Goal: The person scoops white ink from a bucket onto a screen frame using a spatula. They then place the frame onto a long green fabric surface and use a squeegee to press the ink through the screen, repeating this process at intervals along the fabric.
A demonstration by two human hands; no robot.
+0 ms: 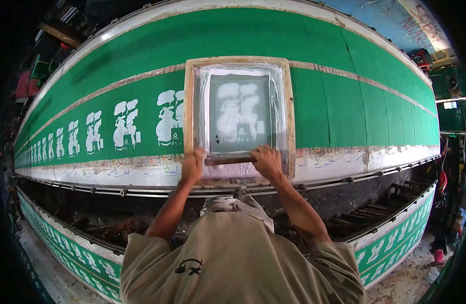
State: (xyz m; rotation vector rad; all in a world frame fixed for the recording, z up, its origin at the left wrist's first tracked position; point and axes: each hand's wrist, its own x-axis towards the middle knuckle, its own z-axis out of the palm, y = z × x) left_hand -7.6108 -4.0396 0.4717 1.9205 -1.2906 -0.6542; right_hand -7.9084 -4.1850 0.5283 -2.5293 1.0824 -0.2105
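Note:
A wooden-framed printing screen (291,116) lies flat on green fabric. Through its mesh show pale printed figures. Near the screen's lower edge, a squeegee (228,160) with a brown wooden handle lies crosswise over the mesh. My left hand (192,166) is closed around its left end, close to the frame's left rail. With fingers bent over the top, my right hand (267,161) grips the right end. The squeegee's blade is hidden beneath the handle. Pinkish-white ink (233,171) shows along the screen's near side.
The long table (339,161) carries green fabric (152,38) with a row of white prints (126,125) left of the screen. A metal rail (147,192) runs along its near edge. Behind me stands a second table with printed green fabric (78,253). Clutter fills both sides.

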